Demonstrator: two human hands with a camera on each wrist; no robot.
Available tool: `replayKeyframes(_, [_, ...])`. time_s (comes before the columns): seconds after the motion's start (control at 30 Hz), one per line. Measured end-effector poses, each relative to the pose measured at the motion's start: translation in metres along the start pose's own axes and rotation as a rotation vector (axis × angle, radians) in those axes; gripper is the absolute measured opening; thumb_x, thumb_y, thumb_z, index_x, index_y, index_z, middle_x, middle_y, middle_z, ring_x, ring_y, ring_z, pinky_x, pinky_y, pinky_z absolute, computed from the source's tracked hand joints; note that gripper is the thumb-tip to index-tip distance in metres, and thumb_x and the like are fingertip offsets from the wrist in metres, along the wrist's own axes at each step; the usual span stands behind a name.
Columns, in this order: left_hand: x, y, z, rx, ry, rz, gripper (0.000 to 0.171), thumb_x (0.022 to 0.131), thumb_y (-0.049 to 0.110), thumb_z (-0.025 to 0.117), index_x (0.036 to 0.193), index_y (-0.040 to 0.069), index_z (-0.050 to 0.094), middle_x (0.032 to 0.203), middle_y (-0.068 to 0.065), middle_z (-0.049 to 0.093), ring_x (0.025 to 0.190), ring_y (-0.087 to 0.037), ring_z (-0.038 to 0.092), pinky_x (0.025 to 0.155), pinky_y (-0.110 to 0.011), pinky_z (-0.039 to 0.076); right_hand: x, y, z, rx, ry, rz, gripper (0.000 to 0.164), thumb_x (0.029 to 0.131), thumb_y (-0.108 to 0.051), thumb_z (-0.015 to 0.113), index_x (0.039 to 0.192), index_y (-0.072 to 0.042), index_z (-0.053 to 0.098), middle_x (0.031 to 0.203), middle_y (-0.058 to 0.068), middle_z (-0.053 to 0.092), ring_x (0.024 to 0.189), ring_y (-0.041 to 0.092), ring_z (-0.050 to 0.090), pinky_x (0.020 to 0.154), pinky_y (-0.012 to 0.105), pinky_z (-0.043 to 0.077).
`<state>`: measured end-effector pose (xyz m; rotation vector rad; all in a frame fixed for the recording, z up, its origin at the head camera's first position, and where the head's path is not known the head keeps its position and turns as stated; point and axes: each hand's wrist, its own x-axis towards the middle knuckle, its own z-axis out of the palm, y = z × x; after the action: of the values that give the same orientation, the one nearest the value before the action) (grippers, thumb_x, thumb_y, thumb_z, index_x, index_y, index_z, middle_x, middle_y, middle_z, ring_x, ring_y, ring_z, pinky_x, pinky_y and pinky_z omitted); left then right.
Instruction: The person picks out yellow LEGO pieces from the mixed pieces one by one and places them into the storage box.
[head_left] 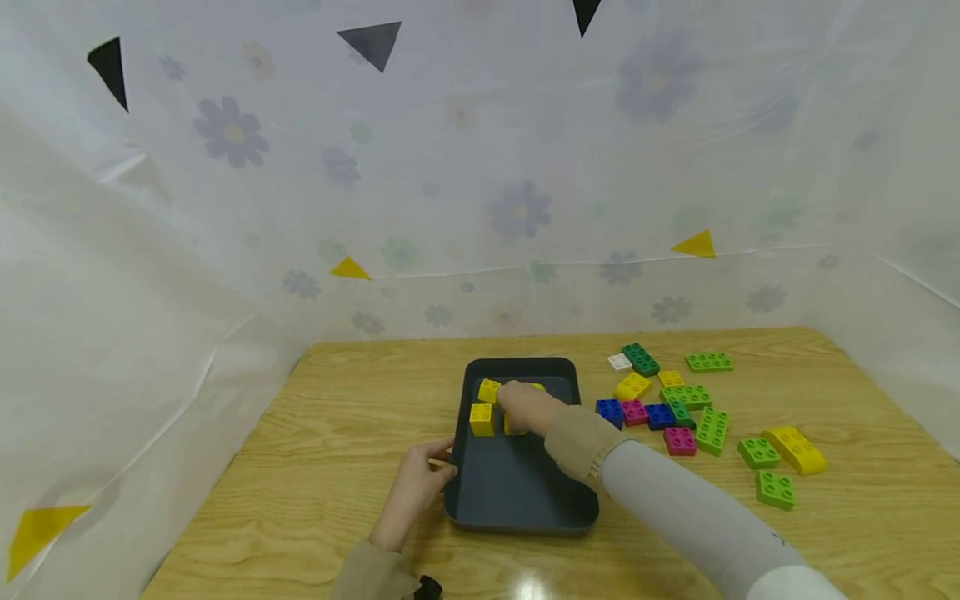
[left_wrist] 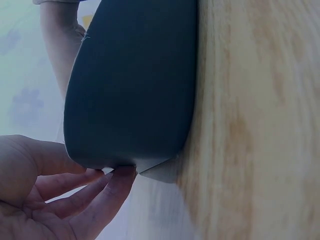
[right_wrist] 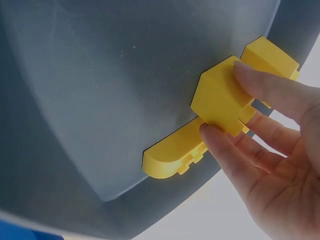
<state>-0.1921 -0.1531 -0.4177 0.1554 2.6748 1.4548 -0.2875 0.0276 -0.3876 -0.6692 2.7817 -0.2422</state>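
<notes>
A dark grey tray (head_left: 517,492) lies on the table with several yellow toy bricks (head_left: 482,419) toward its far end. My right hand (head_left: 528,407) reaches into it from the right. Thumb and fingers pinch a yellow brick (right_wrist: 220,97), as the right wrist view shows. Beside that brick are another yellow brick (right_wrist: 270,57) and a longer yellow brick with a rounded end (right_wrist: 172,152). At the tray's left side, my left hand (head_left: 420,479) holds the wall, thumb and fingertips against its edge in the left wrist view.
Right of the tray lie loose toy bricks: light green (head_left: 712,430), dark green (head_left: 641,358), blue (head_left: 660,416), pink (head_left: 680,441), white (head_left: 619,362) and a curved yellow one (head_left: 795,450). A pale flowered sheet (head_left: 450,167) hangs around the wooden table (head_left: 315,475).
</notes>
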Motion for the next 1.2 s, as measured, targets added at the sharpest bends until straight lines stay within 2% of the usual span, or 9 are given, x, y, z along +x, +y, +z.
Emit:
replayKeyframes(0.2, [0.0,0.0,0.0,0.001,0.002,0.002,0.044,0.081,-0.008,0.058,0.125,-0.008,0.054,0.099,-0.025,0.062,0.074,-0.018,0.062,0.058,-0.029,0.054,-0.002,0.0,-0.001,0.001,0.006,-0.013,0.025,0.076,-0.004,0.073,0.099,-0.005,0.066,0.094,0.009,0.063,0.079,0.019,0.056,0.073,0.032,0.052])
replayKeyframes(0.4, [-0.001,-0.001,0.0,-0.001,-0.002,0.005,0.044,0.081,-0.008,0.058,0.125,-0.008,0.053,0.1,-0.026,0.062,0.074,-0.019,0.062,0.058,-0.029,0.054,-0.009,0.003,-0.009,-0.011,0.005,-0.025,0.04,0.077,-0.014,0.075,0.115,-0.008,0.062,0.11,0.008,0.062,0.099,0.023,0.058,0.085,0.035,0.05])
replayKeyframes(0.53, [-0.001,-0.001,0.0,-0.002,-0.001,0.008,0.044,0.082,-0.008,0.058,0.125,-0.009,0.053,0.101,-0.026,0.062,0.075,-0.019,0.061,0.059,-0.029,0.054,-0.013,0.005,-0.018,-0.031,0.03,-0.039,0.048,0.081,-0.025,0.071,0.125,-0.01,0.056,0.121,0.011,0.056,0.104,0.026,0.055,0.087,0.039,0.049])
replayKeyframes(0.63, [-0.001,0.0,0.0,-0.001,-0.001,0.007,0.043,0.082,-0.008,0.058,0.125,-0.009,0.053,0.101,-0.026,0.061,0.075,-0.019,0.061,0.059,-0.029,0.054,-0.016,0.01,-0.023,-0.06,0.074,-0.047,0.055,0.084,-0.034,0.066,0.133,-0.014,0.049,0.133,0.014,0.048,0.114,0.03,0.052,0.09,0.043,0.048])
replayKeyframes(0.8, [-0.001,-0.001,0.0,0.01,-0.001,0.014,0.043,0.082,-0.008,0.058,0.124,-0.009,0.054,0.1,-0.026,0.062,0.075,-0.02,0.062,0.058,-0.029,0.054,-0.022,0.022,-0.029,-0.08,0.156,-0.063,0.061,0.088,-0.041,0.059,0.142,-0.022,0.038,0.146,0.014,0.036,0.131,0.036,0.038,0.101,0.052,0.039])
replayKeyframes(0.97, [0.0,0.0,0.001,0.024,-0.003,0.004,0.044,0.081,-0.007,0.058,0.125,-0.008,0.053,0.099,-0.025,0.063,0.076,-0.02,0.063,0.058,-0.028,0.053,-0.034,0.041,-0.032,-0.06,0.24,-0.115,0.062,0.09,-0.041,0.056,0.144,-0.02,0.034,0.15,0.017,0.028,0.135,0.04,0.029,0.11,0.056,0.025])
replayKeyframes(1.07, [0.0,0.0,0.001,0.021,-0.003,-0.001,0.044,0.081,-0.007,0.058,0.125,-0.008,0.053,0.099,-0.025,0.063,0.076,-0.021,0.063,0.059,-0.029,0.054,-0.042,0.053,-0.033,-0.068,0.307,-0.133,0.062,0.09,-0.041,0.056,0.144,-0.02,0.035,0.15,0.018,0.027,0.136,0.04,0.027,0.111,0.058,0.022])
replayKeyframes(1.2, [0.0,0.001,0.001,0.018,-0.002,0.001,0.044,0.081,-0.007,0.058,0.125,-0.008,0.053,0.099,-0.025,0.063,0.076,-0.021,0.062,0.058,-0.029,0.053,-0.052,0.069,-0.034,-0.139,0.388,-0.125,0.063,0.089,-0.043,0.055,0.144,-0.02,0.035,0.15,0.018,0.027,0.136,0.039,0.026,0.112,0.057,0.021])
